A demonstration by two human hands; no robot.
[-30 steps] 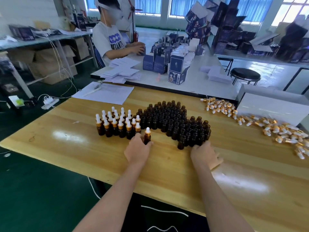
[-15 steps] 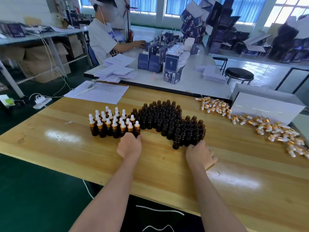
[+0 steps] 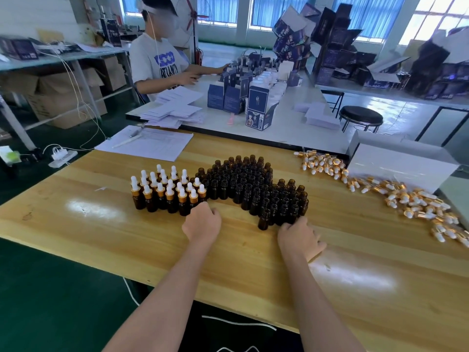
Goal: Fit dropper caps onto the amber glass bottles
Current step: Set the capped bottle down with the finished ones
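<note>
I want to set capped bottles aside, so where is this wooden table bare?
Bare wood: left of the capped bottles, and near-right between the right hand and the loose dropper caps. Crowded: the middle, with uncapped bottles; the far right, with caps and a white box.

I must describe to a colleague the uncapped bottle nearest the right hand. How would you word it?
On the wooden table, a dark block of uncapped bottles stands right of the capped ones. At its near right corner, just left of the right hand, is one bottle. It alone juts out in front of the rows, nearest the person.
</note>
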